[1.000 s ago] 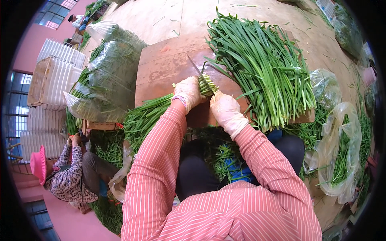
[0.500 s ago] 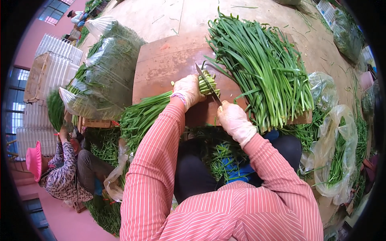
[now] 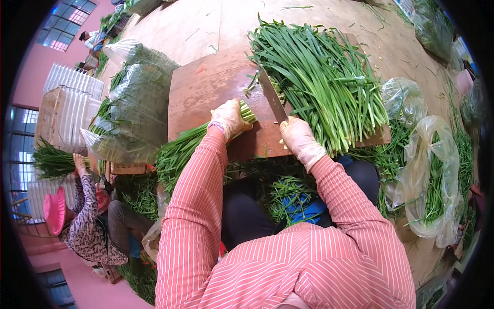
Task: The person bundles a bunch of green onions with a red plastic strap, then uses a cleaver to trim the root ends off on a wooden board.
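My gloved left hand (image 3: 228,118) is wrapped round a bunch of garlic chives (image 3: 186,138) lying on the brown wooden board. Pale trimmed ends (image 3: 247,111) stick out to the right of its fingers, and the leaves trail to the lower left. In my gloved right hand (image 3: 298,135) is a knife (image 3: 271,95), its broad blade pointing away from me, right of the bunch and apart from it. Short cut-off pieces (image 3: 250,84) lie by the blade's tip, others partly hidden behind it. A large heap of chives (image 3: 321,85) covers the board's right side.
The board (image 3: 206,82) lies before me. A clear bag of greens (image 3: 138,98) stands at its left, an open plastic bag (image 3: 432,180) at the right. Loose greens (image 3: 290,198) lie in my lap. At far left, a person in a pink hat (image 3: 92,216) holds greens near stacked white crates (image 3: 69,103).
The knife has moved right, off the bunch's end, with the cut-off pieces beside it against the heap. My left hand still grips the bunch. The person at left has lowered their greens sideways.
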A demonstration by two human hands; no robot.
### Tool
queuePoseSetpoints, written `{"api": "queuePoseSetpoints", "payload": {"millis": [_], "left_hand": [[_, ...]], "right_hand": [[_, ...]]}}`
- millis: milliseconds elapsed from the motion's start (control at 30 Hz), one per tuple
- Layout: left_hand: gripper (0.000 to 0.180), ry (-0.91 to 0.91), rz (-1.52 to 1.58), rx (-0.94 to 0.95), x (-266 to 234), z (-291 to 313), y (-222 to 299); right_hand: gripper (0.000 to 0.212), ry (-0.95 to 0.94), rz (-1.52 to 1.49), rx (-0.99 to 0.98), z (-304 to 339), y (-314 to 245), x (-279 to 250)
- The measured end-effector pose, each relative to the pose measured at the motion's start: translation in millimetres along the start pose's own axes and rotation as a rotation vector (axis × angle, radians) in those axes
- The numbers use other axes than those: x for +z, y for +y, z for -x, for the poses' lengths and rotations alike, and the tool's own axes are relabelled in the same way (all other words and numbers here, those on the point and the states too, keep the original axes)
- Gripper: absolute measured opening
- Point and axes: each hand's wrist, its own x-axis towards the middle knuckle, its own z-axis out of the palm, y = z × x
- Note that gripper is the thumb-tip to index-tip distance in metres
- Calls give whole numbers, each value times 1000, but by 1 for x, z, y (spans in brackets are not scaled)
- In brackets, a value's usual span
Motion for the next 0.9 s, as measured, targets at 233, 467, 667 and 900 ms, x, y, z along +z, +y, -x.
{"api": "queuePoseSetpoints", "payload": {"millis": [233,467,667,900], "left_hand": [[74,138,-31,23,15,3,-4],[78,61,3,-6,6,5,6],[74,267,104,77,5,32,-8],[71,557,534,298,-1,96,-32]], "right_hand": [[31,230,243,-301,20,-8,16],[27,-142,34,-9,-20,-11,20],[34,300,437,-318,-6,0,10],[107,-10,-292,-694,36,-80,22]]}}
